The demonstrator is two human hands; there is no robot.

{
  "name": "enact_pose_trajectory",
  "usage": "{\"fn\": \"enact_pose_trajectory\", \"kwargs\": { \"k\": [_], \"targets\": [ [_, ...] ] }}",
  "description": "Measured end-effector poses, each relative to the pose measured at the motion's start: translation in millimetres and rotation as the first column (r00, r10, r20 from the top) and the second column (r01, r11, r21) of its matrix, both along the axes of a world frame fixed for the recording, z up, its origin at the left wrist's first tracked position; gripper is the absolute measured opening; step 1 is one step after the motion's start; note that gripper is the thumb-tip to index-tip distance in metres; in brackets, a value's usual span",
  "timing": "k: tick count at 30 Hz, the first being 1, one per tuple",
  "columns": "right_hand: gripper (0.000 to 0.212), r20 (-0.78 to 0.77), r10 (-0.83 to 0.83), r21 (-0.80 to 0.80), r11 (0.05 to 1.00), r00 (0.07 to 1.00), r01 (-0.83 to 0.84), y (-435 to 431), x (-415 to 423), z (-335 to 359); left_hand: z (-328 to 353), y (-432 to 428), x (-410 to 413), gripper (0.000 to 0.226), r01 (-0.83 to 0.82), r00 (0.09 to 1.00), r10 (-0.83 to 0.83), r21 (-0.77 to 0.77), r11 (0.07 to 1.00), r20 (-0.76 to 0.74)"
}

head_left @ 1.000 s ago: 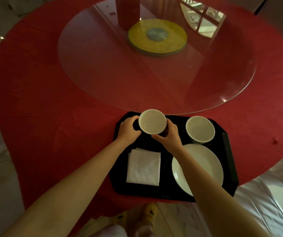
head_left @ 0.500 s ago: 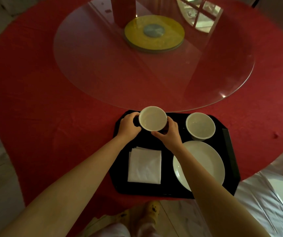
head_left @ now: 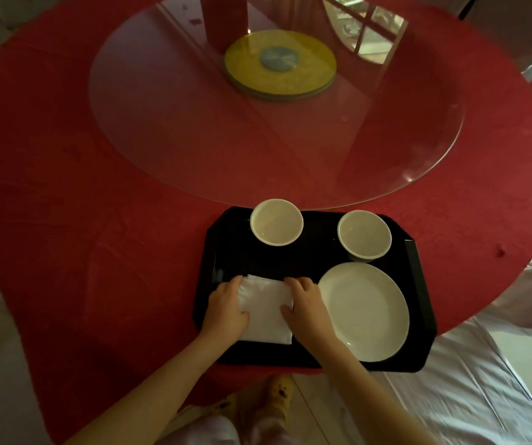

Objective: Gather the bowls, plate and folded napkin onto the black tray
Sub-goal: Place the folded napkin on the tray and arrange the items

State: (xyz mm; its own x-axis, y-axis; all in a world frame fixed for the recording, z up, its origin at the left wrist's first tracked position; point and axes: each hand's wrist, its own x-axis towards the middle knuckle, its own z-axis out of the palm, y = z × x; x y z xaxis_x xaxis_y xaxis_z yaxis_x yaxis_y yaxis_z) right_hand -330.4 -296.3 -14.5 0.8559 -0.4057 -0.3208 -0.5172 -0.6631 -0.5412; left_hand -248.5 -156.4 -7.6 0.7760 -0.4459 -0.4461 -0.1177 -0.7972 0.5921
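The black tray [head_left: 319, 252] lies on the red table at its near edge. One white bowl [head_left: 276, 221] stands at the tray's far left, a second white bowl [head_left: 364, 235] at the far right. A white plate [head_left: 363, 311] fills the near right. The folded white napkin [head_left: 264, 308] lies at the near left. My left hand [head_left: 226, 308] grips the napkin's left edge and my right hand [head_left: 306, 305] grips its right edge, fingers curled over the far corners.
A round glass turntable [head_left: 194, 130] covers the middle of the red tablecloth [head_left: 65, 203], with a yellow disc [head_left: 280, 64] at its centre. White fabric [head_left: 470, 390] lies to the right below the table. A foot in a yellow slipper [head_left: 279, 393] shows under the tray.
Both hands have let go of the left bowl, which now stands on the tray, and have come back toward me onto the napkin's two sides.
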Motion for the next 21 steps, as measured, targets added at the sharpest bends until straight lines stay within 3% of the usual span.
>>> {"fn": "enact_pose_trajectory", "kwargs": {
  "k": [10,13,16,19,21],
  "targets": [
    [0.054,0.035,-0.002,0.016,1.000,0.999,0.001,1.3,-6.9,-2.3,-3.7,-3.4,-13.9,0.065,-0.049,0.998,0.049,-0.001,0.999,0.047],
    [0.054,0.183,-0.057,0.047,0.998,0.981,0.050,-11.1,-11.8,10.8,3.4,-8.9,-16.9,0.063,-0.085,0.982,0.085,-0.010,0.996,0.167],
    [0.049,0.357,-0.274,0.089,0.962,0.893,0.259,-49.2,-21.6,29.7,18.8,-30.5,-20.6,0.056,-0.004,0.961,0.047,-0.156,0.988,0.273],
    [0.056,0.347,-0.477,0.108,0.876,0.808,0.470,-106.5,-34.0,39.1,32.6,-71.5,-27.6,0.059,0.025,1.000,-0.021,-0.301,0.953,0.019],
    [0.070,0.259,-0.477,0.049,0.875,0.840,0.482,-139.1,-39.4,38.7,34.2,-103.8,-29.4,0.066,0.026,0.987,-0.069,-0.285,0.958,-0.142]
  ]
}}
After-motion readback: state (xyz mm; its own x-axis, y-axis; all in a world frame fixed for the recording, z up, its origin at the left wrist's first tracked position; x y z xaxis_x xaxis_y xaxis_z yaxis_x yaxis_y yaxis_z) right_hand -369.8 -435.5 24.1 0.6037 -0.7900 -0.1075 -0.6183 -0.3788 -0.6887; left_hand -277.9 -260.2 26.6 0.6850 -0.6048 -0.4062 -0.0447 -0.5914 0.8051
